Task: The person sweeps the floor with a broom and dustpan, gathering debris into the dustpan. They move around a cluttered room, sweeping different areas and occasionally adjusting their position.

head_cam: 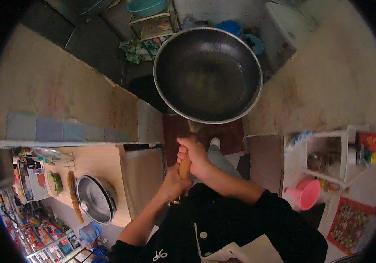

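A large dark wok [207, 75] with a light metal rim is held out before me, its hollow inside facing the camera. Its wooden handle [184, 167] points back towards my body. My left hand [175, 184] grips the handle at the end nearest my body. Just ahead of it, my right hand [193, 154] wraps around the same handle, closer to the pan. The two hands are close together, and the join of handle and pan is hard to make out. No food shows in the wok.
On the wooden counter [86, 157] at left are a metal bowl [92, 199], a straw brush [72, 194] and leafy greens [55, 183]. A pink plastic pitcher [308, 194] and a white shelf [326, 157] are at right. A doorway opens ahead, with a dark red mat [171, 138] on the floor.
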Tool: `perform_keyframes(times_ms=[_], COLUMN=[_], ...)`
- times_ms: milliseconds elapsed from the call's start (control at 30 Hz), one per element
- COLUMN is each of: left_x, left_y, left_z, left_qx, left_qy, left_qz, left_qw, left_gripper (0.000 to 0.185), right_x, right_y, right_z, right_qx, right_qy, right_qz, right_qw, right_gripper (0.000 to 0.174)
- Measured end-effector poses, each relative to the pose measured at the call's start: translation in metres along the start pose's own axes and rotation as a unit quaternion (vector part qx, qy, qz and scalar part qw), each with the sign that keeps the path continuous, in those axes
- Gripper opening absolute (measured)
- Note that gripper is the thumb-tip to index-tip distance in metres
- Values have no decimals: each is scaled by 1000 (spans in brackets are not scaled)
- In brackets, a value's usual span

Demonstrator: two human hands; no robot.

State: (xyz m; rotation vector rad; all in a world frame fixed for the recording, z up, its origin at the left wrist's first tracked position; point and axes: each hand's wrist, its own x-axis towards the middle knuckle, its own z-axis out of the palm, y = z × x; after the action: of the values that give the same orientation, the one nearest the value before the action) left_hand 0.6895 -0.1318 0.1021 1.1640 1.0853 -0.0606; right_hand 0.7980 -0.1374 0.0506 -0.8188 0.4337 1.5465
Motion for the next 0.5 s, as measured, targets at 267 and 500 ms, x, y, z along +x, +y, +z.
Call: perform_keyframes(times_ms=[267,500], left_x=[124,253], left_y=[136,266], left_z=[-25,-44], left_qx=[-45,0], left_qy=[-1,-82], left_qz=[40,81], left_qw=[998,993], left_gripper=[35,42], right_x=[84,169], right_y=[-154,-291], right_z=[91,141], right_qx=[-56,-16], right_qy=[-10,10], right_qz=[-53,-149], right_qw=[997,989], right_gripper=[19,16])
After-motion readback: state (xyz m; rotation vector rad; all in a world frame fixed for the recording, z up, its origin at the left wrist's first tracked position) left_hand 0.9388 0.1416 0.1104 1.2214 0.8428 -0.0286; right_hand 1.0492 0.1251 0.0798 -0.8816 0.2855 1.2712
